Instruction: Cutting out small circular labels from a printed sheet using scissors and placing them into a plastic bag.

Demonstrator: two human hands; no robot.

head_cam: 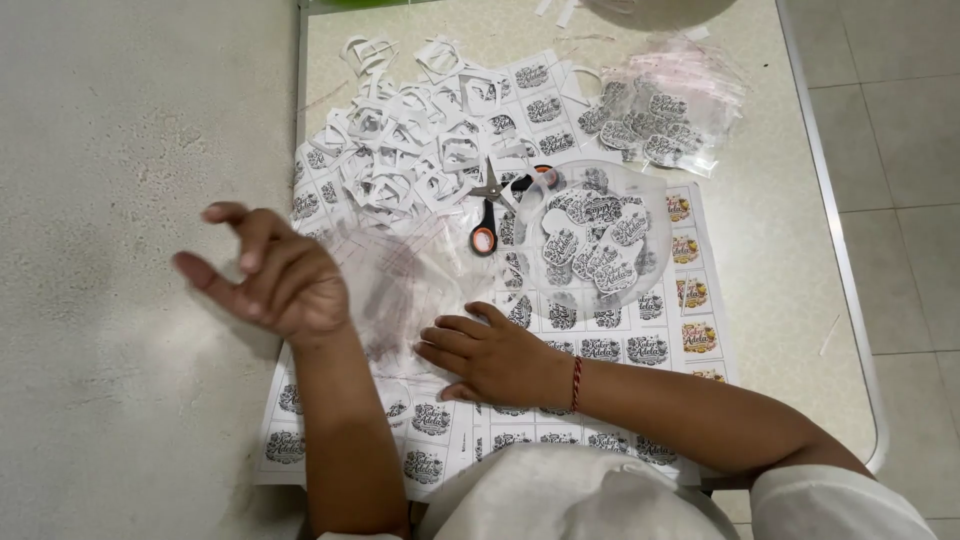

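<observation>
Your left hand (272, 278) hangs loosely curled, holding nothing; your right hand (490, 355) lies spread on thin clear plastic bags (400, 275). Many cut-out printed stickers (592, 238) fill the far clear round lid (655, 215); near white sticker sheets (640, 345) remain uncut.

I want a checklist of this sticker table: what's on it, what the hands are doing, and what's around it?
Surface: pale speckled table with a metal edge, mostly covered.
Job's things: pile of clear plastic sleeves under the right hand's fingertips; printed sticker sheets; cut-out stickers in a clear round lid.
Clutter: white paper offcuts; scissors with orange and black handles; filled sticker bags.
Grippers: left hand raised, fingers curled, holding nothing; right hand flat on the sheets, red thread bracelet on its wrist.
Cables: nothing seen.
Surroundings: tiled floor on one side, rough grey floor on the other.
</observation>
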